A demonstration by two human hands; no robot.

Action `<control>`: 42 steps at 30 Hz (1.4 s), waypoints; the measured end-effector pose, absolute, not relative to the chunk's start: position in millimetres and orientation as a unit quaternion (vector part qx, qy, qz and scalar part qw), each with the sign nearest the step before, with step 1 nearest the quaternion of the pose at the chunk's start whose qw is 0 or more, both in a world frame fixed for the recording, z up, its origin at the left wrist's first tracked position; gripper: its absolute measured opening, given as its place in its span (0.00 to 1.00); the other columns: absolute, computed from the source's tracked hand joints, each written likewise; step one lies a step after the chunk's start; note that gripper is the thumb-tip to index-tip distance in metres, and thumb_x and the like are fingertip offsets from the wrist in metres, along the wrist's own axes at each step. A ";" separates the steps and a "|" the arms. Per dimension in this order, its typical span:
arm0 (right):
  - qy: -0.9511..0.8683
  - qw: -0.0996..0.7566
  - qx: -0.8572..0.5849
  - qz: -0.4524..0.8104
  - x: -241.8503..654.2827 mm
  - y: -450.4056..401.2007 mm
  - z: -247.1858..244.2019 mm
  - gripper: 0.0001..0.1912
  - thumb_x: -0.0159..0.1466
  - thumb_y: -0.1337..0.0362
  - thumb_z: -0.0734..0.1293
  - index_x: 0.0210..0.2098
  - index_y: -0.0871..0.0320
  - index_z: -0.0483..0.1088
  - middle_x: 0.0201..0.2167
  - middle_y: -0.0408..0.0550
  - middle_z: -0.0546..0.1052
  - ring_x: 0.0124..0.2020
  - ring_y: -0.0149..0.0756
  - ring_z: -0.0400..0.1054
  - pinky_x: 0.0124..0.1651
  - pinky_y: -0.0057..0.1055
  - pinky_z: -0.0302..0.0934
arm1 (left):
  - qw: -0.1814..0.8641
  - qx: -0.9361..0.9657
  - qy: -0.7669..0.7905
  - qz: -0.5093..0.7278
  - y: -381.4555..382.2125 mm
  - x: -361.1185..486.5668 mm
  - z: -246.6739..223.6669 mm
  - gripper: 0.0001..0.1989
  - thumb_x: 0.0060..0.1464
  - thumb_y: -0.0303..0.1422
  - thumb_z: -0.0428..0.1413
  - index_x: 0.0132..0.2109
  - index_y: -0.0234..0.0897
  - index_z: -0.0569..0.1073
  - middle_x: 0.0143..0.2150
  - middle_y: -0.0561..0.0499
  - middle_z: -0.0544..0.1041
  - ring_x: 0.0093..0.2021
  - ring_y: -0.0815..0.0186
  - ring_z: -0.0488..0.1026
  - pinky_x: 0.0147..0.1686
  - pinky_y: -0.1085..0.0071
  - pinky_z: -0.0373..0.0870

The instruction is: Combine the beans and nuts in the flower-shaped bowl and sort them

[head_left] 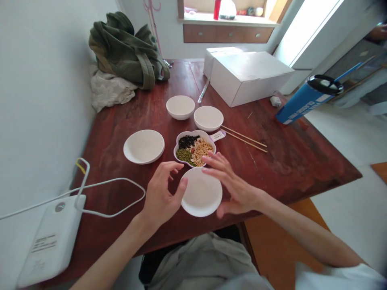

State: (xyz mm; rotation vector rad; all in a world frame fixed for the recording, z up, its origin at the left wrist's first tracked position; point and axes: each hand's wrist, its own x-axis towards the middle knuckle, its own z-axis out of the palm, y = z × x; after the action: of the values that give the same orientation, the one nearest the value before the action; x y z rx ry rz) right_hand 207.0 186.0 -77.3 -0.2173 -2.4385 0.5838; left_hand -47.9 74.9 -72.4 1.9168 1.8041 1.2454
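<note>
Right in front of me on the table lies a small white bowl [202,193]. My left hand [165,191] is at its left side, thumb and fingers apart, the thumb near the rim. On the other side my right hand [231,185] is spread, its fingertips over the far right rim; I cannot tell whether they touch it. Just beyond is a flower-shaped dish [175,151] of black beans [188,141], green mung beans [184,155] and yellow soybeans [203,151]. Three more white bowls stand around it: one at left [144,146], two behind [180,107] [208,118].
Wooden chopsticks [246,140] lie right of the dish. Farther back are a white box [248,74], a blue tumbler [305,100] and a green bag [127,50]. A white power bank [53,241] with a cable [121,213] is at the left edge.
</note>
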 end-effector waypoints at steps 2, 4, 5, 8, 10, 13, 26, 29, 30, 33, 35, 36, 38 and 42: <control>-0.889 0.368 -0.177 0.208 220.8 212.1 -75.8 0.28 0.77 0.49 0.67 0.72 0.50 0.67 0.71 0.59 0.75 0.77 0.54 0.63 0.80 0.60 0.56 | 0.164 0.635 0.630 0.415 74.1 -50.5 -75.8 0.17 0.67 0.32 0.61 0.60 0.40 0.73 0.53 0.46 0.79 0.46 0.61 0.78 0.43 0.64 0.78; -0.829 0.415 -0.325 0.188 237.0 239.2 -78.1 0.15 0.76 0.55 0.69 0.59 0.51 0.77 0.56 0.56 0.84 0.60 0.51 0.77 0.65 0.52 0.70 | 0.215 0.622 0.633 0.408 74.2 -51.6 -76.5 0.18 0.66 0.32 0.61 0.61 0.39 0.73 0.54 0.46 0.80 0.44 0.62 0.78 0.42 0.65 0.78; -0.801 0.414 -0.385 0.195 244.7 251.4 -80.3 0.12 0.76 0.55 0.68 0.52 0.53 0.80 0.48 0.54 0.85 0.51 0.49 0.79 0.56 0.48 0.73 | 0.236 0.618 0.631 0.405 74.3 -51.6 -76.0 0.19 0.65 0.31 0.61 0.61 0.39 0.73 0.54 0.45 0.80 0.42 0.63 0.78 0.40 0.66 0.77; -0.791 0.334 -0.461 0.222 261.5 277.4 -87.4 0.13 0.75 0.54 0.68 0.47 0.56 0.81 0.42 0.53 0.84 0.38 0.44 0.77 0.45 0.42 0.71 | 0.284 0.611 0.625 0.393 75.2 -51.0 -72.5 0.19 0.64 0.31 0.60 0.61 0.38 0.74 0.55 0.45 0.82 0.38 0.65 0.78 0.34 0.69 0.75; -0.808 0.313 -0.465 0.181 265.4 285.4 -89.7 0.14 0.73 0.54 0.69 0.46 0.57 0.81 0.43 0.55 0.84 0.41 0.45 0.77 0.47 0.43 0.70 | 0.307 0.611 0.618 0.387 76.4 -51.1 -70.4 0.18 0.65 0.32 0.60 0.60 0.38 0.75 0.53 0.45 0.84 0.37 0.65 0.79 0.32 0.70 0.74; -0.794 0.313 -0.473 0.220 257.5 286.3 -88.8 0.16 0.71 0.50 0.71 0.44 0.57 0.80 0.37 0.52 0.82 0.35 0.41 0.74 0.40 0.38 0.69 | 0.323 0.616 0.608 0.382 80.4 -52.5 -70.6 0.15 0.69 0.35 0.58 0.59 0.37 0.79 0.50 0.46 0.86 0.33 0.65 0.78 0.30 0.71 0.73; -0.432 0.232 -0.407 0.771 170.7 281.6 -81.4 0.29 0.63 0.41 0.80 0.30 0.57 0.67 0.19 0.35 0.67 0.13 0.19 0.51 0.12 0.18 0.37 | 0.337 0.645 0.563 0.391 101.1 -57.5 -76.5 0.13 0.70 0.36 0.59 0.52 0.34 0.84 0.40 0.47 0.87 0.28 0.67 0.76 0.25 0.74 0.68; -0.384 0.242 -0.440 0.775 165.8 283.6 -78.0 0.26 0.65 0.48 0.80 0.29 0.57 0.66 0.20 0.36 0.68 0.13 0.19 0.52 0.12 0.17 0.39 | 0.333 0.652 0.554 0.397 102.7 -57.8 -75.9 0.14 0.70 0.36 0.58 0.52 0.34 0.85 0.38 0.48 0.87 0.27 0.68 0.75 0.25 0.75 0.67; -0.374 0.251 -0.451 0.770 164.2 283.3 -77.4 0.24 0.66 0.50 0.79 0.29 0.57 0.66 0.19 0.36 0.68 0.13 0.19 0.53 0.12 0.17 0.40 | 0.335 0.649 0.555 0.398 102.6 -58.1 -76.3 0.14 0.70 0.36 0.58 0.52 0.34 0.85 0.38 0.48 0.87 0.27 0.69 0.75 0.25 0.75 0.67; -0.368 0.281 -0.467 0.753 160.1 280.0 -77.9 0.18 0.67 0.57 0.76 0.29 0.56 0.66 0.18 0.36 0.68 0.13 0.21 0.55 0.13 0.17 0.40 | 0.338 0.640 0.566 0.395 100.7 -59.0 -77.6 0.15 0.70 0.37 0.59 0.53 0.33 0.85 0.37 0.47 0.87 0.26 0.68 0.75 0.24 0.75 0.67; -0.370 0.299 -0.467 0.746 158.7 276.6 -79.8 0.18 0.65 0.58 0.76 0.29 0.56 0.65 0.17 0.37 0.68 0.14 0.23 0.58 0.14 0.18 0.42 | 0.339 0.637 0.570 0.393 99.1 -59.2 -78.0 0.15 0.70 0.37 0.59 0.53 0.34 0.86 0.37 0.47 0.88 0.26 0.68 0.75 0.24 0.74 0.67; -0.371 0.309 -0.467 0.741 158.5 274.7 -80.9 0.18 0.64 0.57 0.76 0.28 0.55 0.65 0.17 0.37 0.68 0.15 0.23 0.58 0.14 0.18 0.43 | 0.341 0.635 0.571 0.393 98.4 -59.0 -77.9 0.15 0.69 0.37 0.59 0.53 0.34 0.86 0.37 0.47 0.88 0.26 0.67 0.76 0.24 0.74 0.67; -0.373 0.331 -0.466 0.731 158.5 271.3 -82.5 0.18 0.61 0.56 0.77 0.28 0.55 0.65 0.16 0.37 0.68 0.15 0.24 0.59 0.14 0.19 0.45 | 0.344 0.631 0.572 0.397 97.5 -58.3 -78.0 0.15 0.69 0.36 0.59 0.53 0.35 0.87 0.38 0.47 0.89 0.26 0.66 0.77 0.24 0.74 0.67; -0.383 0.369 -0.453 0.716 157.9 267.0 -81.1 0.17 0.59 0.56 0.77 0.29 0.55 0.66 0.16 0.35 0.68 0.14 0.24 0.58 0.14 0.20 0.47 | 0.338 0.625 0.571 0.411 97.3 -56.9 -79.1 0.16 0.68 0.36 0.59 0.54 0.35 0.87 0.41 0.46 0.90 0.27 0.65 0.78 0.25 0.72 0.69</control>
State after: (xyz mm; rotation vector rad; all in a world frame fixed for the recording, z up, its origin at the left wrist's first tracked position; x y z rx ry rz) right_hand 157.9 267.0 -81.1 -1.1617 -0.9840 1.8371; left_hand -56.9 97.3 -79.1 1.6280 1.4881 1.0705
